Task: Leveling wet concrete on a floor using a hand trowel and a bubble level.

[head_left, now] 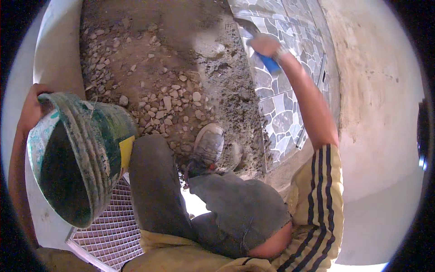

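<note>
Left hand (34, 109) has its fingers clamped on the rim of a scuffed green bucket (108, 129), tipped with its mouth toward the wearer, right beside a knee. Right hand (266, 45) is kinda blurry, but its fingers are wrapped around a blue-handled tool (273, 66), with the dark blade out over the top left corner of the stone-pattern floor (283, 120). Rough grey mortar (233, 95) runs along that floor's left edge, then dirt and loose stones (165, 104).

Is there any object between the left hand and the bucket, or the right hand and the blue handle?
Nothing visible: the left hand holds the bucket at its rim, and the right hand grasps the blue handle.
</note>
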Available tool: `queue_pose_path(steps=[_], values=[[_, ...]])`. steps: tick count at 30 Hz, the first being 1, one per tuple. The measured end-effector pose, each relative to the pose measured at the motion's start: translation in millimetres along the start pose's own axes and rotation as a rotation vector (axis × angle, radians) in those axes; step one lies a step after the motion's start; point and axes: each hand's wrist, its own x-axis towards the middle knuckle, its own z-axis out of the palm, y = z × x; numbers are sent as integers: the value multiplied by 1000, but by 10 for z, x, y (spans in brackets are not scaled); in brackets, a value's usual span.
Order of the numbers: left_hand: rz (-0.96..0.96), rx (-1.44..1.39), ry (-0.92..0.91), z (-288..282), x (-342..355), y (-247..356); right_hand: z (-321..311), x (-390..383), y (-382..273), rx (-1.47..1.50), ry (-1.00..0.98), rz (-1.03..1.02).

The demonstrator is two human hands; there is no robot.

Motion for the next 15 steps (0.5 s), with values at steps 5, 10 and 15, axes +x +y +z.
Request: queue_pose_path(steps=[5,10,15], values=[[-71,27,-20,-55,-91,288,-188,1135,-316,-576,195,-473],[-62,-86,-27,-14,-79,348,-310,1726,-394,-784,3,-455],[-95,-64,2,-25,-218,412,-252,1681,-507,-334,-40,-229]])
